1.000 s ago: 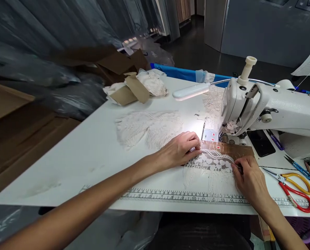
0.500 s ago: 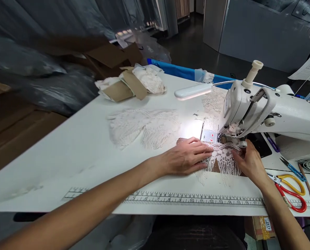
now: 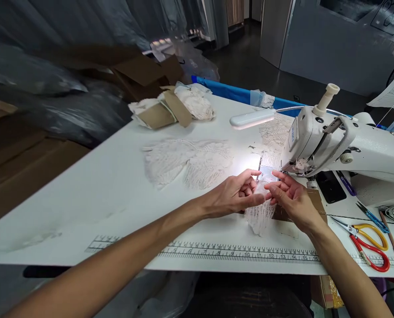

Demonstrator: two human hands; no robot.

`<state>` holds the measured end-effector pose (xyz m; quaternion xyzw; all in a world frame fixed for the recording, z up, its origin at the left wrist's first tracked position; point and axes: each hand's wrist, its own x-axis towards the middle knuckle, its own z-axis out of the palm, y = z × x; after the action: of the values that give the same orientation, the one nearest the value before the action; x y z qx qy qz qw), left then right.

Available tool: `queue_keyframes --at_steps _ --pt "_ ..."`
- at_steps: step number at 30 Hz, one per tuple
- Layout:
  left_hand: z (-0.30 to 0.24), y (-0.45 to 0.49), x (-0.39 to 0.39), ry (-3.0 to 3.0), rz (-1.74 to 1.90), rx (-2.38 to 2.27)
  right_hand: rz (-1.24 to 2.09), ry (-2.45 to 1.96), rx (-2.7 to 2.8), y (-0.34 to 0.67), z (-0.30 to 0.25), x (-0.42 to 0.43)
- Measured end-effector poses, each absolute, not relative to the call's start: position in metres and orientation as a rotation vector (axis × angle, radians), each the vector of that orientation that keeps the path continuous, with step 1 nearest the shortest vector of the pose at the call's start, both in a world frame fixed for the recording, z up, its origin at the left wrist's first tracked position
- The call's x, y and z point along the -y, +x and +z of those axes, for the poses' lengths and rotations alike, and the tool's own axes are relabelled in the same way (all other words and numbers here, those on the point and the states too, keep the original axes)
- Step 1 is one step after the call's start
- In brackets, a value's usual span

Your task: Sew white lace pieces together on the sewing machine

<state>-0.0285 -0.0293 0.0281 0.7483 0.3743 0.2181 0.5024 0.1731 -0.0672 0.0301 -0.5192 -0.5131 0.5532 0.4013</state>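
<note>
A piece of white fringed lace trim (image 3: 259, 218) hangs bunched between my two hands, just in front of the sewing machine's needle area. My left hand (image 3: 238, 192) has its index finger stretched out, its other fingers curled, and its thumb across the lace. From the right, my right hand (image 3: 289, 196) pinches the lace with thumb and fingers, its index finger pointing towards the left one. Fingers partly hide the lace's upper edge. Behind them stands the white sewing machine (image 3: 316, 137), its metal plate (image 3: 266, 172) lit by a lamp.
Another lace piece (image 3: 188, 161) lies flat on the white table (image 3: 117, 185). Farther back is a lace bundle with cardboard (image 3: 165, 112). To the right are a black phone (image 3: 331, 186), blue thread snips (image 3: 372, 216) and red-and-yellow-handled scissors (image 3: 365, 238). A printed ruler (image 3: 233, 255) runs along the front edge.
The lace trim lay spread flat under both hands; now it is gathered and lifted between them. My right hand has moved left from beside the machine's foot, uncovering the phone and brown board.
</note>
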Motion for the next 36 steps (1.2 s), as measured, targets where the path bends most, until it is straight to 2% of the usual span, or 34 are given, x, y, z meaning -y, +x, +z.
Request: queue_keyframes --at_steps 2,6,11,15,19,29,36 --pt "0.028 -0.028 0.029 1.884 0.514 -1.042 1.274 -1.395 1.446 0.181 0.028 0.066" --pt "0.027 -0.031 0.029 2.023 0.534 -1.130 0.760 -1.633 1.816 0.206 0.023 0.070" --pt "0.032 -0.030 0.030 2.034 0.483 -1.180 0.359 -1.442 2.263 0.210 0.012 0.081" --pt "0.034 -0.026 0.031 1.957 0.427 -1.234 0.053 -1.459 2.436 0.205 0.003 0.081" --pt "0.030 -0.025 0.031 1.932 0.480 -1.272 0.062 -1.495 2.498 0.205 0.005 0.072" --pt "0.021 -0.030 0.027 1.882 0.468 -1.324 0.469 -1.431 2.222 0.223 -0.003 0.071" --pt "0.025 -0.028 0.028 1.876 0.462 -1.342 0.360 -1.353 2.362 0.216 -0.001 0.078"
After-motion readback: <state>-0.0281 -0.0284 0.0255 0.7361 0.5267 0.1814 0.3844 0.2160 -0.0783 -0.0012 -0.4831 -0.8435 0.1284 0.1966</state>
